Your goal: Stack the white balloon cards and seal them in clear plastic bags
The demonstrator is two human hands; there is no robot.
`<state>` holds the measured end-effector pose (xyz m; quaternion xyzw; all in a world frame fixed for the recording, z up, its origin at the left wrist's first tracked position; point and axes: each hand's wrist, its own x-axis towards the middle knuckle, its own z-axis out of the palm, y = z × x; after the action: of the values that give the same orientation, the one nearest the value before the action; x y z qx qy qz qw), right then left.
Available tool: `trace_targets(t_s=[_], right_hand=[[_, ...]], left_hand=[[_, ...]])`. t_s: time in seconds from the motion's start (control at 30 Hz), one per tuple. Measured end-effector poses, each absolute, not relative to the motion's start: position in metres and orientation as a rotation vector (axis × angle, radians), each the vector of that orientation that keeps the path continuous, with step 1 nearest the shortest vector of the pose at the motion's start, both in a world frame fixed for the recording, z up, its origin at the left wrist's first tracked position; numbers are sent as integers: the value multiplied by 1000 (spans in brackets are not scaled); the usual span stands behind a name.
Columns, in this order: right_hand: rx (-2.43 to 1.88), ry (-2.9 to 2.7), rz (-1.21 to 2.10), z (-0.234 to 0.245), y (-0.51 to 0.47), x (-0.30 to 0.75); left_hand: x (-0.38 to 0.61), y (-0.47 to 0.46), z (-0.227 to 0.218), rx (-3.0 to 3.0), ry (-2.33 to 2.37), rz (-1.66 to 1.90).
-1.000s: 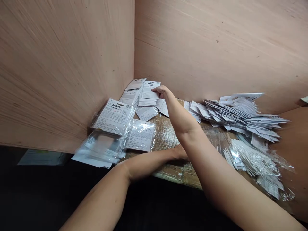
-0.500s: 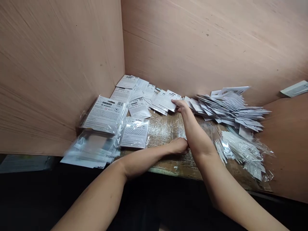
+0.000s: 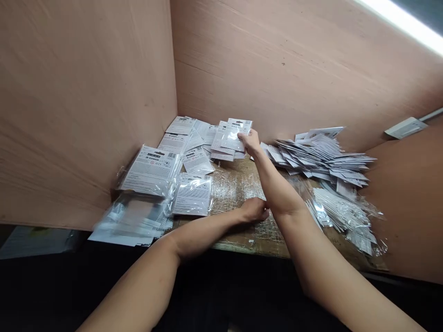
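My right hand [image 3: 249, 140] grips several printed packaging cards [image 3: 228, 138] at their right edge, the thumb lying on top. They are lifted a little over the back of the table. Below, my left hand [image 3: 255, 210] rests closed on the taped cardboard surface [image 3: 230, 184], partly behind my right forearm; whether its fingers hold anything is hidden. More printed cards [image 3: 180, 143] lie spread toward the back left corner. A single card in a clear bag [image 3: 192, 196] lies left of my left hand.
A stack of bagged cards [image 3: 150, 170] stands at the left wall, with clear plastic bags [image 3: 128, 221] in front. A large heap of cards [image 3: 321, 154] fills the back right. White sticks [image 3: 341, 210] in clear plastic lie at the right. Wooden panels enclose the back and sides.
My right hand has lifted the cards and shifted slightly left with them. The view has tilted up a little, showing a bright light at upper right. My left hand stays about where it was.
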<state>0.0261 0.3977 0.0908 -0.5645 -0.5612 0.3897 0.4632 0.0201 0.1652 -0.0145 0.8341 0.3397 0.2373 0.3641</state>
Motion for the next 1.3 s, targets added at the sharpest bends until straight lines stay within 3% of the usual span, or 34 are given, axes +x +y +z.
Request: trace_targets(t_s=[0.1,0.17,0.23,0.47,0.53,0.77,1.0,1.13,1.3], right_hand=[[-1190,-1494,806,114,347,104],[-1241,-1479,719,118,300,150],[-1331,-1409,675,108,253,183],[-1267,-1257,898,16,167,199],[-1224,-1234,940,3,164,194],[-1152,-1049,851,6,163,205],[-1115,-1303,1129,-5,153,216],[-1080,-1105,1142,-1,155,216],[-869,-914,1435,2,158,220]], left_hand=[[14,173,-9,1988,1016,1118],[2,188,-3,1683,1115,1660],[-10,206,0,1464,1153,1924],[-2,222,-32,1487,851,1190],[7,213,-37,1479,795,1159],[10,193,-24,1276,566,1197],[3,201,-30,1444,694,1156],[6,191,-23,1259,547,1043],[3,178,-5,1101,392,891]])
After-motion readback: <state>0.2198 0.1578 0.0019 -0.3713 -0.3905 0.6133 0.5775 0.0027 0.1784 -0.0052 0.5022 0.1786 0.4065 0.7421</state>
